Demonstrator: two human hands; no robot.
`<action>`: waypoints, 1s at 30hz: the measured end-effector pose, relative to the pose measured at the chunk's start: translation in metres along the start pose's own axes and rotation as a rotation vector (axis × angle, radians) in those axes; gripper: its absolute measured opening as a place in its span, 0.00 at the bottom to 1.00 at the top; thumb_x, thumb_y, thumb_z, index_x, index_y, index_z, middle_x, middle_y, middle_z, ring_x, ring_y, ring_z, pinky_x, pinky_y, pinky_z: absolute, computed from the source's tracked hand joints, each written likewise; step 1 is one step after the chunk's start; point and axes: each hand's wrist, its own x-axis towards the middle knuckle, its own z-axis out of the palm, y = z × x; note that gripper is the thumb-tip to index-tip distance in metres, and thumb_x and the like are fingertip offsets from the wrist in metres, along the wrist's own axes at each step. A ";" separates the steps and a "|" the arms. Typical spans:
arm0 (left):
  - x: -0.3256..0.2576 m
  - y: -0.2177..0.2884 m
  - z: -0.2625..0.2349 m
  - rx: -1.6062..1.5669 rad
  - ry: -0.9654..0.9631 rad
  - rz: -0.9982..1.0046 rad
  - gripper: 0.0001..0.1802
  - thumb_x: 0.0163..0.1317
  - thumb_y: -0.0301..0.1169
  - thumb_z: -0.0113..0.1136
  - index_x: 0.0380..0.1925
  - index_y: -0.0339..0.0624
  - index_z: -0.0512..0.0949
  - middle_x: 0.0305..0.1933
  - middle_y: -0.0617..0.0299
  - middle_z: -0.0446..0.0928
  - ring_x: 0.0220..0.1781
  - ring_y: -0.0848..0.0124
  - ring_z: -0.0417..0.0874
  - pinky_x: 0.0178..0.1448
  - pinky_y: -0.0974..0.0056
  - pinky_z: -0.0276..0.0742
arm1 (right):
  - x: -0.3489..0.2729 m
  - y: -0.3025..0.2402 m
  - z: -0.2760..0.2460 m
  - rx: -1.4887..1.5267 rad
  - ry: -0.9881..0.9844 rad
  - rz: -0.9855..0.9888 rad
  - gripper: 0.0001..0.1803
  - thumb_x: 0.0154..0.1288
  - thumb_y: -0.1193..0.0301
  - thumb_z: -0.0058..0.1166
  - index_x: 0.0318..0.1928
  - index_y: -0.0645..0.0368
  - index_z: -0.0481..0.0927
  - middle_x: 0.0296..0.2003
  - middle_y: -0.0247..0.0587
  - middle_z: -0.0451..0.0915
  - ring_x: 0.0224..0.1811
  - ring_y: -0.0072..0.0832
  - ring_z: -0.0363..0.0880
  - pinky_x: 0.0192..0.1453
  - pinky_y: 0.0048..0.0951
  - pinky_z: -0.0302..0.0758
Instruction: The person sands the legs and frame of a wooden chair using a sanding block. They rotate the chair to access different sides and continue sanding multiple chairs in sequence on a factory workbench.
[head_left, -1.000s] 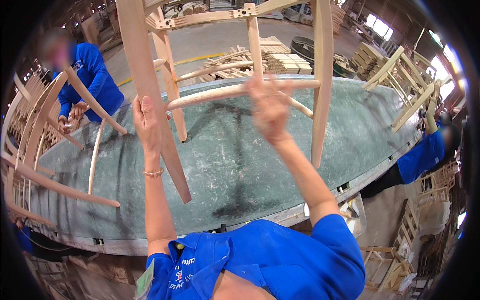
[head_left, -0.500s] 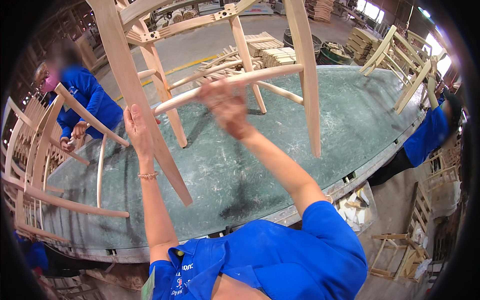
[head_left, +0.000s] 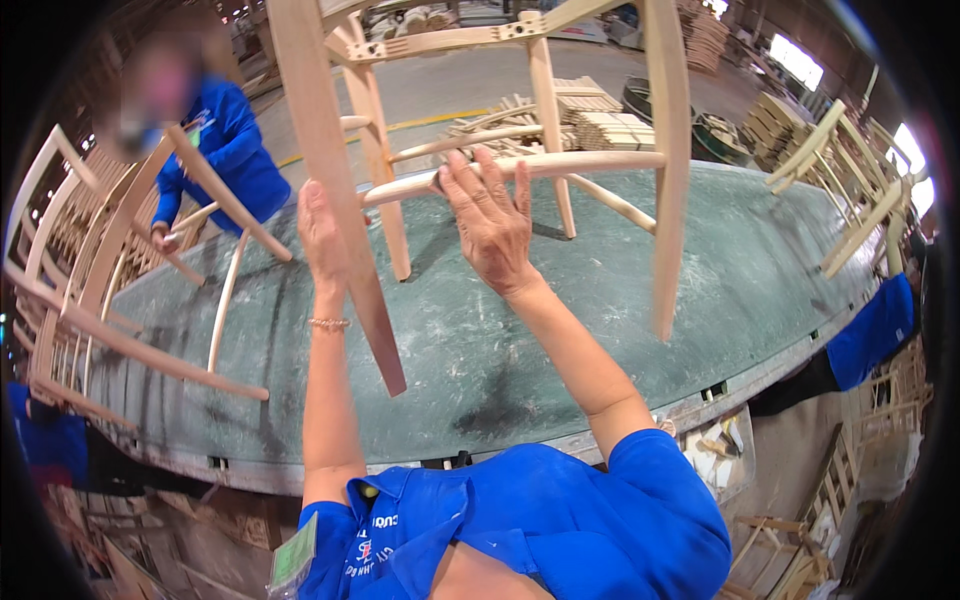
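A bare wooden chair frame [head_left: 535,162] stands before me on the green tabletop, its top cut off by the picture's upper edge. Gripping its near left leg [head_left: 335,180] from the outer side is my left hand [head_left: 322,240], fingers pointing up and thumb hidden behind the wood. My right hand [head_left: 490,220] presses on the front rung [head_left: 590,161], its fingers laid over the round wood. A dark sliver shows at the edge of those fingers, between them and the rung; most of it is hidden under the hand, so I cannot make it out.
More chair frames stand at the table's left [head_left: 150,345] and right ends [head_left: 840,190]. A person in blue [head_left: 225,145] works at far left, another [head_left: 870,335] at right. Wood pieces [head_left: 610,130] are stacked beyond the green table [head_left: 600,370]; a scrap box [head_left: 715,450] sits at its near edge.
The view has shifted, so the chair appears farther right. My right hand, blurred by motion before, now shows sharply on the rung. The left hand keeps its hold on the leg.
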 end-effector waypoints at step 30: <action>-0.025 0.001 -0.011 0.114 0.007 0.074 0.24 0.74 0.50 0.36 0.49 0.39 0.68 0.34 0.60 0.72 0.26 0.72 0.77 0.30 0.67 0.78 | -0.001 -0.002 -0.049 0.002 -0.025 0.068 0.18 0.63 0.73 0.51 0.54 0.52 0.79 0.58 0.33 0.76 0.71 0.36 0.62 0.78 0.52 0.38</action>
